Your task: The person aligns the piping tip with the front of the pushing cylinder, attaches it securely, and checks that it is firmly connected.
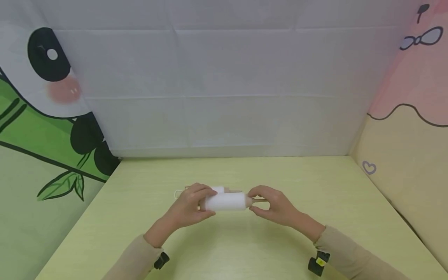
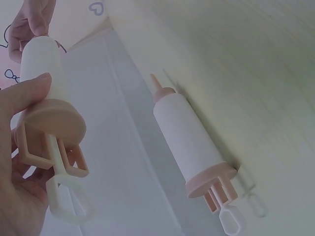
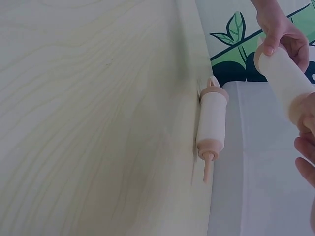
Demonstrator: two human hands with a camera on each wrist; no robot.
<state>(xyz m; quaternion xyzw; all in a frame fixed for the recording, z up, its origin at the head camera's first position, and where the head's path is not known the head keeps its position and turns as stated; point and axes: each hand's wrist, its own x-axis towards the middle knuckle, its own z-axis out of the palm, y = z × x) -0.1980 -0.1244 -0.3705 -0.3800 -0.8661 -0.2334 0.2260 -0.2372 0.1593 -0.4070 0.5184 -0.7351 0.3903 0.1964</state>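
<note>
A large white plastic syringe (image 1: pixel 225 202) with tan end caps is held level above the table between both hands. My left hand (image 1: pixel 190 204) grips its barrel at the flange end, where the left wrist view shows tan finger loops (image 2: pixel 74 157) and a white pull ring (image 2: pixel 71 204). At the opposite end, my right hand (image 1: pixel 276 204) pinches the tan cap at the base of the thin nozzle (image 1: pixel 259 200). A second matching syringe (image 2: pixel 189 135) lies on the table behind, partly covered by the held one in the head view.
The pale wooden table (image 1: pixel 224 249) reaches back to a white sheet wall (image 1: pixel 224 89). Printed side panels stand left and right, a panda-like drawing (image 1: pixel 49 54) on one and a pink and beige pattern (image 1: pixel 409 155) on the other.
</note>
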